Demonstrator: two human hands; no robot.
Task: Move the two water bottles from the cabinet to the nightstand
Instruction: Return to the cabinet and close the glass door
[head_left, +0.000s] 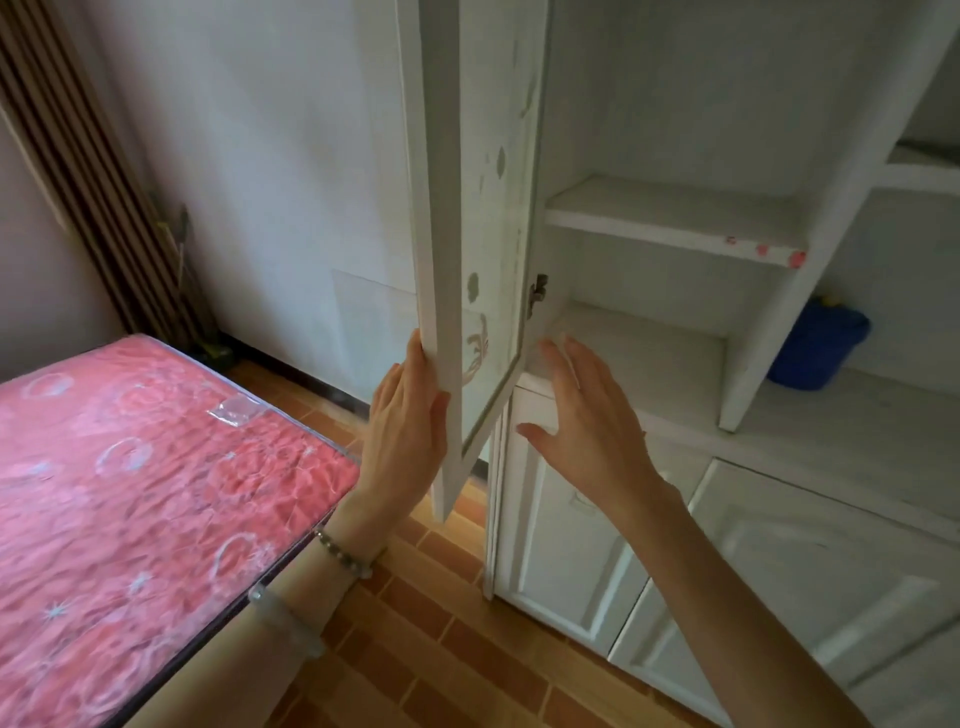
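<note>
1. Water bottles are nowhere to be seen: neither the shelves that show nor any other spot in view holds one, so where they sit cannot be told.
2. Cabinet (675, 218), white and tall, fills the right side; its two visible shelves in the opened bay look bare, and the lower doors below them are closed.
3. Bed (145, 493) with a pink mattress under clear plastic lies at the left, just beside the person; no nightstand shows.
4. Cabinet door (462, 208), glass-panelled, stands swung out edge-on between the two hands.
5. Blue bucket (815, 343) sits in the neighbouring bay to the right, well apart from both hands.
6. Left hand (405, 431) rests on the door's lower outer edge, thumb on the near face and fingers behind it, lightly clamped on the door.
7. Right hand (582, 415) hovers spread and empty, fingers apart, near the lower shelf and touching nothing.
8. Progress, as I judge it: only the opening of the cabinet is in hand; finding, grasping and carrying both bottles is all left.
</note>
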